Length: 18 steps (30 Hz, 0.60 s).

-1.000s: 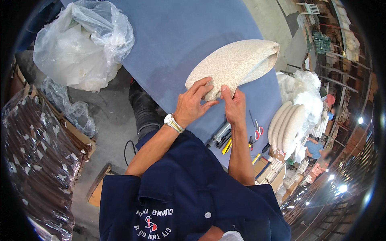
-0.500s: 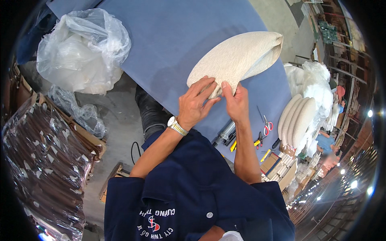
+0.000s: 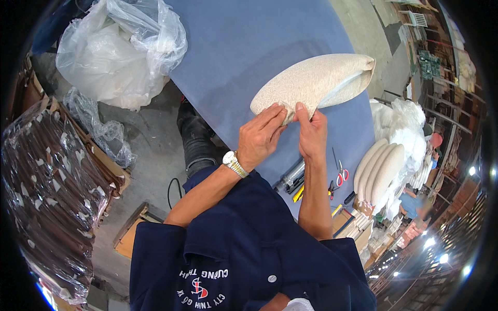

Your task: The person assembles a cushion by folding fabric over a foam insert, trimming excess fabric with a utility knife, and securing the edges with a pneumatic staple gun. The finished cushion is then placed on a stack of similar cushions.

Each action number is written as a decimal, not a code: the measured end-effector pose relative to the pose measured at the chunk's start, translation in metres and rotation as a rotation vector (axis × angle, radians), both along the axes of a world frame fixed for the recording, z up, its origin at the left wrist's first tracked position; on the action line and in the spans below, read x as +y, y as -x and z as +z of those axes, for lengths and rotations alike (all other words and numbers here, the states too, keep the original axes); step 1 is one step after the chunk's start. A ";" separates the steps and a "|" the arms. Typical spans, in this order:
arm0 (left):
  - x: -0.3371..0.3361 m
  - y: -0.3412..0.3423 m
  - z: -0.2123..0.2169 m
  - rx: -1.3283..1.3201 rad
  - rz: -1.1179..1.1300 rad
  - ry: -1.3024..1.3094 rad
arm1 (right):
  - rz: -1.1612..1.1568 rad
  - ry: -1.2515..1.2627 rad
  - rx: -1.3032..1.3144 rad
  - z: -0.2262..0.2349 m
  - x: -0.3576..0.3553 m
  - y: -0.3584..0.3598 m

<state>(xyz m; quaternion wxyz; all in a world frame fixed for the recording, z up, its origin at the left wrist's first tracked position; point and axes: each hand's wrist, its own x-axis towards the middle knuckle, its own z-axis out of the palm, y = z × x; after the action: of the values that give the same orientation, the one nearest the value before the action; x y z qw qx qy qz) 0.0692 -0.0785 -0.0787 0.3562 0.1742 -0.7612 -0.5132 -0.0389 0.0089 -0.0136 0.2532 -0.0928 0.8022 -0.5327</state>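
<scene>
A beige fabric-covered pad (image 3: 306, 78), curved and pointed at its far right end, is held above the blue table (image 3: 223, 62). Its cover gapes along the right side, where a paler inner layer shows. My left hand (image 3: 261, 137), with a watch on its wrist, presses bent fingers onto the near edge of the fabric. Close beside it, my right hand (image 3: 313, 137) pinches the same edge, thumb on top and fingers mostly hidden beneath. Both hands are closed on the pad, almost touching each other.
Red-handled scissors (image 3: 340, 173), pliers (image 3: 331, 191) and a grey cylindrical tool (image 3: 291, 176) lie right of my body. Beyond them stand several stacked beige pads (image 3: 378, 171) against white plastic-wrapped goods (image 3: 402, 122). A clear plastic bag (image 3: 111, 65) bulges at left, above wrapped brown pieces (image 3: 52, 192).
The pad and both hands sit slightly lower and further right in view; the surroundings have shifted too. My left fingers have drawn closer together on the fabric edge, nearer my right thumb.
</scene>
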 end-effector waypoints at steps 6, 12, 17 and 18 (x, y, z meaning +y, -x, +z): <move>-0.004 0.002 0.008 -0.038 -0.031 0.027 | 0.040 -0.042 0.080 -0.002 0.006 -0.001; -0.005 0.002 0.003 -0.036 -0.029 -0.021 | 0.128 -0.140 0.179 0.005 0.002 0.000; -0.008 0.004 -0.003 -0.020 -0.034 -0.092 | 0.212 -0.145 0.195 -0.002 0.004 0.010; -0.010 0.005 -0.003 -0.028 -0.038 -0.105 | 0.191 -0.107 0.197 -0.005 0.003 0.009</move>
<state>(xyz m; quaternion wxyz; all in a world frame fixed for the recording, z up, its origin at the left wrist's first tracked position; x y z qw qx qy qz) 0.0645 -0.0888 -0.0818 0.3260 0.1855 -0.7414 -0.5564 -0.0483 0.0117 -0.0185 0.2274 -0.2070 0.8379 -0.4509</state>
